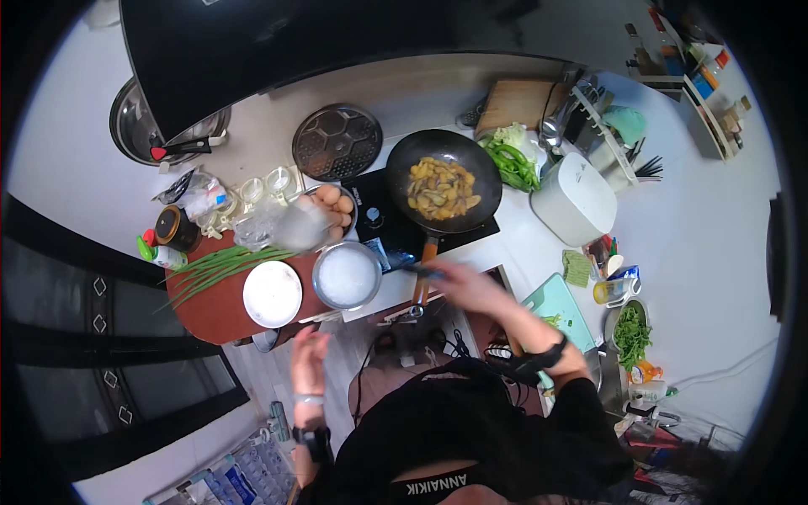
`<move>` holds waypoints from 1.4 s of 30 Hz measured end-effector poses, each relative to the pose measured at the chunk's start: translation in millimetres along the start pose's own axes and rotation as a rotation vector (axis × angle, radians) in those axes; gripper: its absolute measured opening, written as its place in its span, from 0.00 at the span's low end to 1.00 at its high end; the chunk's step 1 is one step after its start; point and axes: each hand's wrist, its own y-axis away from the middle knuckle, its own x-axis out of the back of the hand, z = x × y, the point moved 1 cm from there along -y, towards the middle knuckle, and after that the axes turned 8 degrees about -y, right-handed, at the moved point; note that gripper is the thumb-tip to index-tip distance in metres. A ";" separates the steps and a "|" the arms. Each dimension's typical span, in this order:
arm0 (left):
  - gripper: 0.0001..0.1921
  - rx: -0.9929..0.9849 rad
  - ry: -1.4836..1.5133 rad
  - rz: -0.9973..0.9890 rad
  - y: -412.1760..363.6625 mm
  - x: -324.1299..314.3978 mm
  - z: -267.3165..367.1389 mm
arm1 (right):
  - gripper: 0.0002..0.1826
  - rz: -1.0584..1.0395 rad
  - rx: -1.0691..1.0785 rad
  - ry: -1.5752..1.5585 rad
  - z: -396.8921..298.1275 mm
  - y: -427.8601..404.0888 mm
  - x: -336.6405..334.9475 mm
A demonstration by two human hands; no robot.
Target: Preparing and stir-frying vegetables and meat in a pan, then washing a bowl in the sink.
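Note:
My right hand (464, 287), blurred by motion, is closed on a dark-handled utensil (420, 270) by the wok's wooden handle (424, 271). The utensil points left towards a metal bowl (347, 276) with whitish contents; its far end is too blurred to make out. A dark wok (404, 148) on the black induction cooker (464, 235) holds browned, sliced food (442, 189). My left hand (309, 356) is raised in front of the counter, empty, its fingers loosely apart. Just beyond it lies a white plate (273, 294).
Eggs (329, 196) in a bowl and green stalks (218, 265) lie left. Beside the wok are green peppers (514, 165) and a white bin-shaped container (577, 199). A mint cutting board (565, 309) and leafy greens (631, 338) are at right. The range hood (315, 44) overhangs the back.

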 end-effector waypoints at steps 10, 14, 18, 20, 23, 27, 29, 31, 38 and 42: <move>0.31 0.316 -0.607 -0.388 -70.3 -180.7 -78.8 | 0.16 0.354 -0.366 1.049 17.3 14.3 233.5; 0.25 0.307 -0.507 -0.394 -74.5 -182.5 -96.0 | 0.13 0.175 -0.334 1.104 48.7 -27.4 277.0; 0.25 0.332 -0.493 -0.388 -69.5 -184.0 -84.8 | 0.10 0.148 -0.524 0.185 91.2 -39.4 287.0; 0.25 0.331 -0.539 -0.432 -69.2 -187.4 -85.7 | 0.09 0.213 -0.416 -0.051 157.7 -49.1 276.7; 0.25 0.368 -0.511 -0.435 -67.4 -187.0 -82.9 | 0.12 0.391 -0.157 0.022 190.9 -73.7 230.3; 0.25 0.348 -0.517 -0.415 -66.0 -189.8 -82.2 | 0.11 0.590 0.541 0.794 155.1 -71.1 204.1; 0.25 0.319 -0.516 -0.414 -70.1 -183.0 -90.8 | 0.14 0.376 0.205 1.070 87.4 -44.3 194.2; 0.25 0.338 -0.510 -0.402 -69.8 -187.1 -88.4 | 0.16 0.357 0.189 1.213 61.8 -21.1 194.6; 0.26 0.347 -0.498 -0.409 -72.2 -188.0 -88.5 | 0.12 0.294 0.217 1.124 82.5 -0.2 276.7; 0.27 0.337 -0.492 -0.393 -72.6 -180.9 -93.6 | 0.10 0.197 -0.454 0.074 118.7 -23.5 265.5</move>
